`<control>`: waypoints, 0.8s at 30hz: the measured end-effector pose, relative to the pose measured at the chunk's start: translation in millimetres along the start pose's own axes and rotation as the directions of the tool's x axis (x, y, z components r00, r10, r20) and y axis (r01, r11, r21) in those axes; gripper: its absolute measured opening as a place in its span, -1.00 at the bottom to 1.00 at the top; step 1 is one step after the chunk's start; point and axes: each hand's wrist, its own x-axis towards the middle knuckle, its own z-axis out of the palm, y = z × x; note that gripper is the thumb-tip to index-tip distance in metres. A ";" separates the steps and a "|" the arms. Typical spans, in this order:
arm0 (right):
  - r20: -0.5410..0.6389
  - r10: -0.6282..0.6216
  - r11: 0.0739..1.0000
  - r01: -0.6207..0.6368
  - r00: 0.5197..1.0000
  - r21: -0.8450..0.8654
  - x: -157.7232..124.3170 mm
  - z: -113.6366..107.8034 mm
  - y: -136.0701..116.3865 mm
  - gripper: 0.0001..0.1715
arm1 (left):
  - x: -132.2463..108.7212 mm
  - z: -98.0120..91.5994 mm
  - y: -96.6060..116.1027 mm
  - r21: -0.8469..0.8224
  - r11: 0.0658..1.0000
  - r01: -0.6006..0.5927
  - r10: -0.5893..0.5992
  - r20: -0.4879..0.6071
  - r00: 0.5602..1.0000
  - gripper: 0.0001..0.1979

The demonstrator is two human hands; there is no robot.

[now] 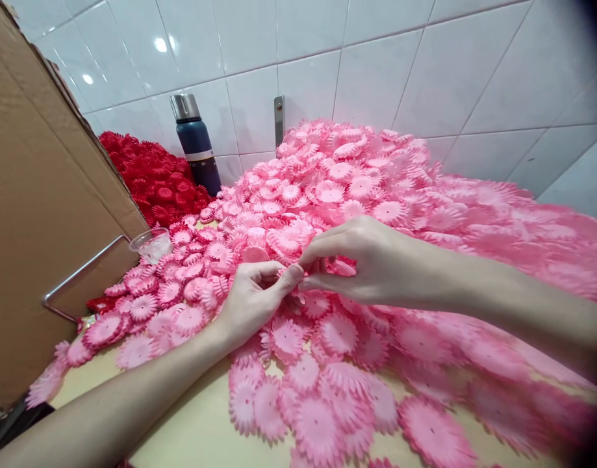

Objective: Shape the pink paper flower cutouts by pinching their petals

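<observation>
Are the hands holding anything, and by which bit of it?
I can't tell. The left hand and right hand are close together among pink flower pieces, hiding whatever might be pinched there.

A pale yellow worktop [181, 426], showing in patches at the front, carries a wide heap of pink flowers [330, 192], thinner toward the front. Red flowers [154, 175] are piled at the back left. A dark blue bottle [197, 140] stands between both heaps.

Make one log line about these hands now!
left hand: fingers bunched, hold unclear | right hand: fingertips near left hand, hold unclear | around: pink flower pieces | behind: blue bottle, red flower pieces
</observation>
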 end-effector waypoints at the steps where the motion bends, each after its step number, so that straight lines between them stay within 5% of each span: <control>1: -0.008 -0.020 1.000 0.019 1.000 -0.024 -0.6 0.4 0.3 -0.82 | 0.1 -0.2 0.0 -0.008 1.000 -0.013 0.013 -0.004 1.000 -0.51; 10: 0.038 -0.054 0.907 0.064 0.998 -0.415 -0.9 4.8 -9.3 -0.79 | 0.4 -0.9 0.7 -0.090 0.995 0.040 -0.039 0.007 0.999 -0.66; 19: -0.249 -0.107 0.860 -0.036 0.962 -0.508 7.1 12.3 -18.0 -0.74 | 8.0 -4.0 8.0 -0.191 0.981 -0.047 0.039 -0.048 0.998 -0.66; 22: -0.340 -0.092 0.835 -0.114 0.936 -0.539 8.7 -3.4 -7.7 -0.75 | 1.6 -4.4 9.2 -0.216 0.974 -0.071 0.066 -0.031 0.997 -0.67; 24: -0.475 -0.079 0.802 -0.227 0.876 -0.552 6.0 -22.4 5.1 -0.75 | -3.7 -3.6 11.0 -0.251 0.966 -0.057 0.057 -0.008 0.998 -0.67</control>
